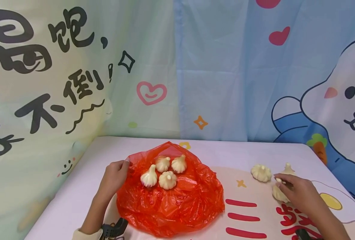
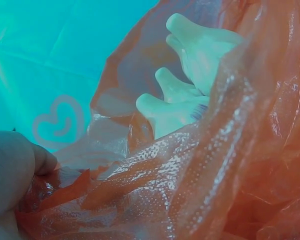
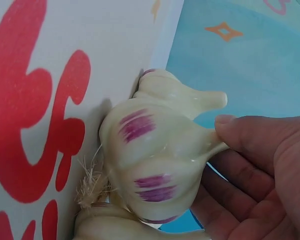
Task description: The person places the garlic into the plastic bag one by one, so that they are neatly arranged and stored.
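My left hand [image 1: 115,175] pinches the left edge of a crumpled red plastic bag [image 1: 171,210]. Several garlic bulbs [image 1: 167,180] sit together in the bag's opening, and their pale stems also show above the film in the left wrist view. On the right, my right hand [image 1: 303,190] pinches the stem of a garlic bulb [image 3: 150,160] between thumb and fingers. Purple streaks mark this bulb's side. Close beside it are two more bulbs: one garlic bulb [image 1: 261,173] to the left, another garlic bulb [image 1: 288,169] just behind.
The white table [image 1: 225,153] carries a printed cover with red strokes and a yellow oval [image 1: 331,201]. A printed curtain [image 1: 213,66] hangs along the back and left side. Dark wrist devices [image 1: 114,229] sit on both arms.
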Tool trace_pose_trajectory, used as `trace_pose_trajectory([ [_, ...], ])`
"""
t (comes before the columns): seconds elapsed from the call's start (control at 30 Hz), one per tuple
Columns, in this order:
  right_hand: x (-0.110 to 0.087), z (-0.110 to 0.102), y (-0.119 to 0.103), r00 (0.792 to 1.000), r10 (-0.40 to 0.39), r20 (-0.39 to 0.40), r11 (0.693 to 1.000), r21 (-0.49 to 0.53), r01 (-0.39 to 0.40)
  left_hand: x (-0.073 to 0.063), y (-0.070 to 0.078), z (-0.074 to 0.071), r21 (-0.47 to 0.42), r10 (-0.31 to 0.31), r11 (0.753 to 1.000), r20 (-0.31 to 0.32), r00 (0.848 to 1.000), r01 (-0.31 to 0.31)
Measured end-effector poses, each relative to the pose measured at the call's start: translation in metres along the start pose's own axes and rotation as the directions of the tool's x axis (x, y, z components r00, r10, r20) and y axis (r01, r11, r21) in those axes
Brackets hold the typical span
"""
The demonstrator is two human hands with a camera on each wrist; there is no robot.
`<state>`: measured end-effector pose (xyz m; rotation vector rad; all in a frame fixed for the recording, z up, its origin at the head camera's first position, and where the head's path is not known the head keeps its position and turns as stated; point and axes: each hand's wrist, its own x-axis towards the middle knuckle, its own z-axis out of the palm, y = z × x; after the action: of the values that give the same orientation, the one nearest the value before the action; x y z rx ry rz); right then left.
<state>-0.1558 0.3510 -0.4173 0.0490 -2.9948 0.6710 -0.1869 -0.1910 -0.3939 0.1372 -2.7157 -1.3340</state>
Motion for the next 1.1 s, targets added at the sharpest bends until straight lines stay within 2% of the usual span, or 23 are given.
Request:
trace_pose_trajectory([
  [0.37, -0.004, -0.001, -0.004, 0.999, 0.032, -0.001, 0.999, 0.004, -0.032, -0.001, 0.001, -0.001, 0.017, 0.012, 1.000, -0.010, 1.000, -0.012],
  [0.47, -0.006, 0.000, -0.008, 0.999, 0.024, -0.026, 1.000, 0.020, -0.023, -0.001, 0.001, -0.002, 0.029, 0.014, 0.999, -0.014, 1.000, -0.014],
  [0.6, -0.007, 0.002, -0.017, 0.998, 0.002, -0.063, 0.997, 0.073, 0.003, 0.000, 0.000, -0.002, 0.029, 0.023, 0.999, -0.014, 1.000, -0.023],
  [0.83, -0.004, 0.006, -0.034, 0.996, -0.024, -0.083, 0.987, 0.156, 0.037, 0.001, -0.001, -0.001, 0.018, 0.014, 1.000, -0.005, 1.000, -0.014],
  [1.1, -0.001, 0.006, -0.053, 0.992, -0.019, -0.121, 0.959, 0.279, 0.053, 0.002, -0.002, -0.001, 0.016, 0.013, 1.000, 0.003, 1.000, -0.013],
])
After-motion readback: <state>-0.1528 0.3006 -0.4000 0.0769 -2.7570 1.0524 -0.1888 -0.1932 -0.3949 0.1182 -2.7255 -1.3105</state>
